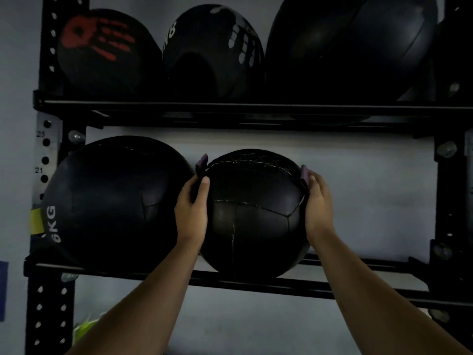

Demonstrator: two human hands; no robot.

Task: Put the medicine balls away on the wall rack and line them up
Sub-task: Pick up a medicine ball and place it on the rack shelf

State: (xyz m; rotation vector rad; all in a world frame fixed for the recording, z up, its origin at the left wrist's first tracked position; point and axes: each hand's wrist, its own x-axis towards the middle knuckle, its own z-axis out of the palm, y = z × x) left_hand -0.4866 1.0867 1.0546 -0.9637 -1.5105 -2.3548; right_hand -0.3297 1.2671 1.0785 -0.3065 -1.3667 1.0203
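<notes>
A black stitched medicine ball with purple side tabs rests on the lower rails of the black wall rack. My left hand presses its left side and my right hand its right side, so both grip it. To its left, touching my left hand, sits a larger black ball marked 6KG. The upper shelf carries three black balls: one with a red handprint, one with a grey handprint, and a big plain one.
Perforated black uprights frame the rack on the left and right. The lower rails run bare to the right of the held ball, with the pale wall behind. Something yellow-green shows below left.
</notes>
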